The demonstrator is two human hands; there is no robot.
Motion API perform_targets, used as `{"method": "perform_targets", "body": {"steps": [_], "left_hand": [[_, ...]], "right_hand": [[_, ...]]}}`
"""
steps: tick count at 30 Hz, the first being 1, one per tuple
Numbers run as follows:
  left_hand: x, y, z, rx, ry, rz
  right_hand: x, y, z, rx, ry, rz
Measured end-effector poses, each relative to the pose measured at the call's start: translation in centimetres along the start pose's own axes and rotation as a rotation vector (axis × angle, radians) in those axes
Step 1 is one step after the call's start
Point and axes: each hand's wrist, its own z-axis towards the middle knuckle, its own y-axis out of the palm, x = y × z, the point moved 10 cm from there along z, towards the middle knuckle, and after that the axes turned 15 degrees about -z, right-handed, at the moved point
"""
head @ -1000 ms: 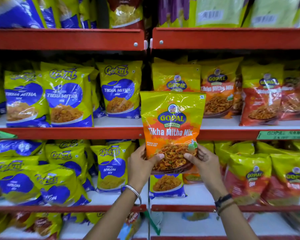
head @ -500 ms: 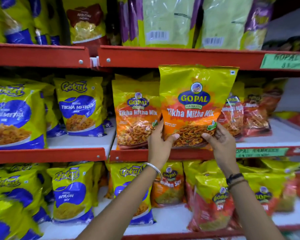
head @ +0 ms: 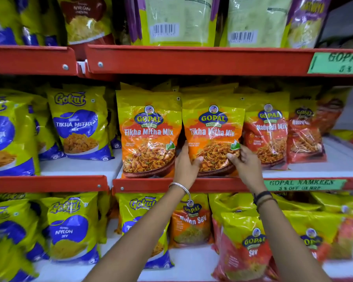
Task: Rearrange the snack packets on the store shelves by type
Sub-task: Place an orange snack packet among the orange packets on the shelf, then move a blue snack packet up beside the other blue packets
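Observation:
A yellow-and-orange Gopal Tikha Mitha Mix packet (head: 213,127) stands upright on the middle shelf (head: 293,169), right of a matching Tikha Mitha Mix packet (head: 149,135). My left hand (head: 185,165) grips its lower left edge, thumb on the front. My right hand (head: 246,161) holds its lower right corner. A red-and-yellow Gopal Nadiyadi Mix packet (head: 268,135) stands just to its right, with another similar packet (head: 305,135) beyond it.
Blue-and-yellow Gokul Tikha Mitha packets (head: 80,127) fill the middle shelf's left bay. Below stand Gokul Nylon Sev packets (head: 71,226), a Gopal Nylon Sev packet (head: 192,222) and Gopal Sev packets (head: 247,247). The top shelf holds packets turned backwards (head: 179,19). Green price labels (head: 302,185) hang on the shelf edge.
Both hands lifted the Tikha Mitha Mix packet from the lower level up to the middle shelf and set it down beside the matching packet. The view shifted right and closer.

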Motion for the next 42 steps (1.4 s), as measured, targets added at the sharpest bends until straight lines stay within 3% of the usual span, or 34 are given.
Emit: {"method": "perform_targets", "body": {"steps": [2, 5, 8, 11, 16, 21, 25, 31, 42], "left_hand": [[0.4, 0.0, -0.3, -0.006, 0.020, 0.020], [0.1, -1.2, -2.2, 0.019, 0.073, -0.044], [0.8, -4.0, -5.8, 0.119, 0.216, -0.127], [0.0, -7.6, -9.9, 0.245, 0.275, -0.168], [-9.7, -14.1, -15.7, 0.404, 0.033, -0.076], [-21.1, -18.0, -19.3, 0.352, -0.345, 0.029], [-25.8, -18.0, -19.9, 0.231, -0.544, -0.061], [-29.5, -18.0, -19.2, 0.074, -0.665, -0.010], [-27.7, -21.8, -23.3, 0.149, -0.526, -0.142]], "right_hand": [[0.0, 0.0, -0.3, 0.041, 0.025, -0.021], [-0.5, -1.0, -3.6, 0.261, 0.064, 0.018], [-2.5, -0.4, -8.0, 0.384, -0.029, 0.114], [-2.8, 3.5, -11.7, 0.275, -0.066, 0.153], [0.6, 14.7, -18.3, -0.105, 0.054, 0.194], [5.0, 24.6, -22.6, -0.391, 0.312, 0.232], [4.6, 29.1, -23.0, -0.576, 0.345, 0.237], [6.6, 32.0, -23.2, -0.617, 0.395, 0.234], [2.4, 28.0, -27.9, -0.390, 0.387, 0.255]]}}
